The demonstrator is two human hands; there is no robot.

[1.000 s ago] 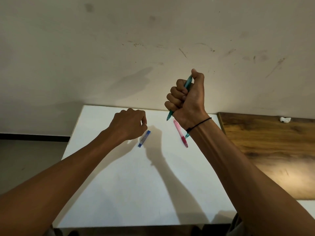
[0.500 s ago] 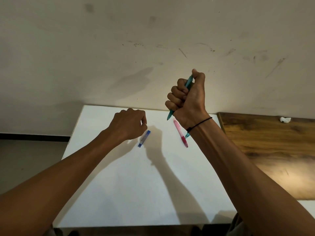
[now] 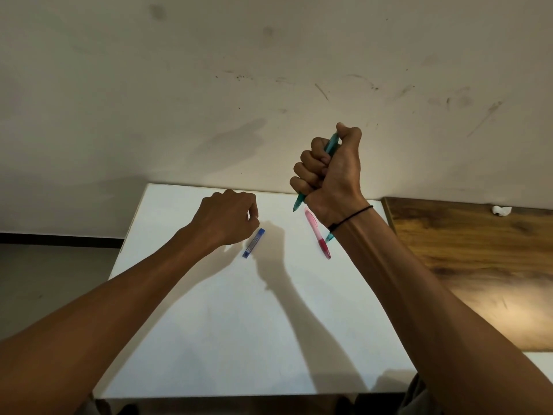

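Scuffed pale wall (image 3: pixel 269 85) rises behind a white counter (image 3: pixel 209 339), with a wooden counter (image 3: pixel 463 265) adjoining it on the right. Raised above the white counter's far edge, the right hand (image 3: pixel 332 172) makes a fist, its fingers clamped round a teal pen (image 3: pixel 331 144) whose tip points down, while the left hand (image 3: pixel 227 218) sits low with fingers curled in, thumb against forefinger, nothing visible in them. On the white counter a pink pen (image 3: pixel 317 233) lies below the right wrist, and a small blue case (image 3: pixel 253 243) lies just beside the left hand.

No legible text; blue case (image 3: pixel 253 243) print (too small) unreadable.
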